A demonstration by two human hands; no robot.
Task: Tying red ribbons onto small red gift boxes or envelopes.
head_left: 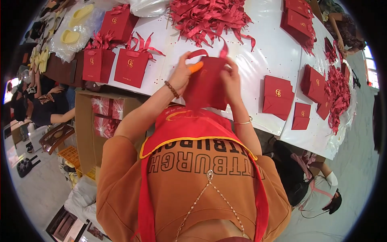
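The white worktop [258, 60], its smooth covering faintly glossy, carries a tangled heap of red ribbons [209, 18], satiny and flat. Nearer the person, the matte red bag [205, 84], stiff and roughly rectangular, lies directly between the two hands, neither clearly nearer, its long axis running away from the body. The left hand [181, 77] has its fingers closed on the upper left edge; the right hand [232, 84] bends at the opposite corner (too blurred to tell whether it grips). An orange cover [196, 67] sheathes the left thumb.
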